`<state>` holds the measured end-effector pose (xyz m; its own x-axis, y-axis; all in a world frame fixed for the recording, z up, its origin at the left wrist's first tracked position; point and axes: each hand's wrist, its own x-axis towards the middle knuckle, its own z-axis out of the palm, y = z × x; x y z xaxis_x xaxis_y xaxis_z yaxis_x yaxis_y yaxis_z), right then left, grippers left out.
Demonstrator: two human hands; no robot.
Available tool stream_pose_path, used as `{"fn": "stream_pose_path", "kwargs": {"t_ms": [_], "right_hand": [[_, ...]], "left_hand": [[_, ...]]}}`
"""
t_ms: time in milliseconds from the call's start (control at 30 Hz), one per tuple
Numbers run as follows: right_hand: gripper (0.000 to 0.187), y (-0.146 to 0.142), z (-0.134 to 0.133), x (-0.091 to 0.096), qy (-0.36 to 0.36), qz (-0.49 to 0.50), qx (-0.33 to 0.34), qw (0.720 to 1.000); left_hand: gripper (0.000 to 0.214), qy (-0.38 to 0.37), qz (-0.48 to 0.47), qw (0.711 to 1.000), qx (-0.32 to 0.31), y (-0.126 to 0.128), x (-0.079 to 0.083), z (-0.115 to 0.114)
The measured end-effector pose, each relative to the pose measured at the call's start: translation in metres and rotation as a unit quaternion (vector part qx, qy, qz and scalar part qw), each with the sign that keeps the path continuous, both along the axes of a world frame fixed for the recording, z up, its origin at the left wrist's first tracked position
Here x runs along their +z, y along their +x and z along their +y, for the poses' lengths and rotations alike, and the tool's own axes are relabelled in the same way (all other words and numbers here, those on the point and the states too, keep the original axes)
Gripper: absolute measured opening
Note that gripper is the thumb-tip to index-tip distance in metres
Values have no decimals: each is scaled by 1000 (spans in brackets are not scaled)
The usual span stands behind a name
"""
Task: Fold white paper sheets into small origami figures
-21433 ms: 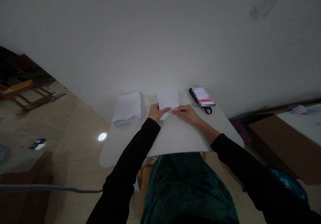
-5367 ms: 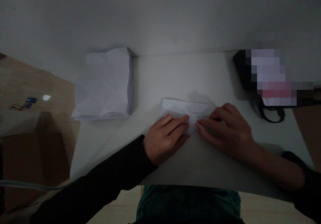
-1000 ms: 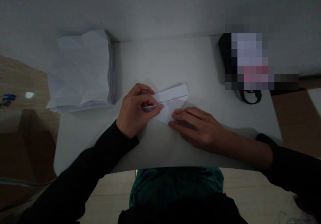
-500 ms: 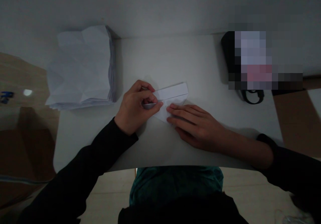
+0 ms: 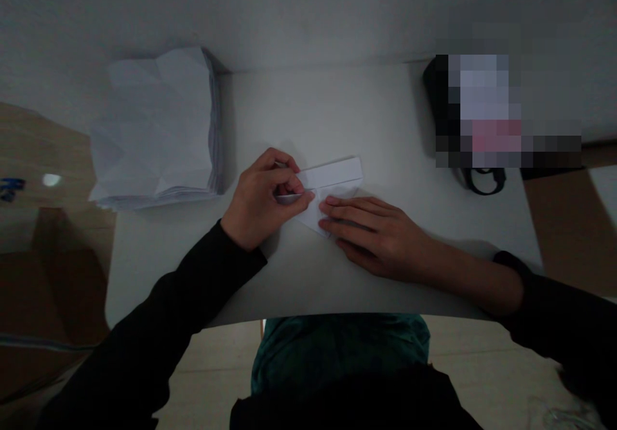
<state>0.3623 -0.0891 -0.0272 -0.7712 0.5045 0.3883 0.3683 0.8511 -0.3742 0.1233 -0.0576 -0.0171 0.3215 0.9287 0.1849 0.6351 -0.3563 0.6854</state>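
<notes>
A small folded sheet of white paper (image 5: 332,174) lies in the middle of the white table, with a straight band along its far side and a pointed part toward me. My left hand (image 5: 267,195) pinches the paper's left end between thumb and fingers, which hide that end. My right hand (image 5: 373,234) rests on the right part of the near portion, its fingers stretched out flat and pressing the paper to the table. The fingertips of both hands are close together near the paper's centre.
A thick stack of creased white paper (image 5: 159,128) stands at the table's back left. At the back right is a black object with a strap loop (image 5: 486,182), partly blurred out. A wall rises behind the table (image 5: 318,108). Cardboard boxes (image 5: 58,288) flank it.
Hardly anything differs. Both hands stay on the folded paper in nearly the same pose, and the whole view has shifted slightly.
</notes>
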Motion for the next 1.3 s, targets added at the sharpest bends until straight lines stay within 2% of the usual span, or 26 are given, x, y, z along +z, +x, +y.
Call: {"fn": "stream_pose_path", "kwargs": {"t_ms": [167,533,767,933,1300], "right_hand": [[28,1,3,-2,-4,4,3,1000],[29,-3,10,-6,15,34,3,999],[29,-2,18,-6,-42,60,15,997],[28,0,16,-7,-33,48,-8,998],[37,-1,16,-6,-39,26,20,999]], "left_hand": [[17,11,-1,1000,-28,0,0,5],[19,15,6,1000,-17,1,-1,5],[18,-1,-10,1000,-7,2,-2,5],[17,-7,-21,1000,-4,1,-4,5],[17,-6,-14,1000,-8,2,-2,4]]}}
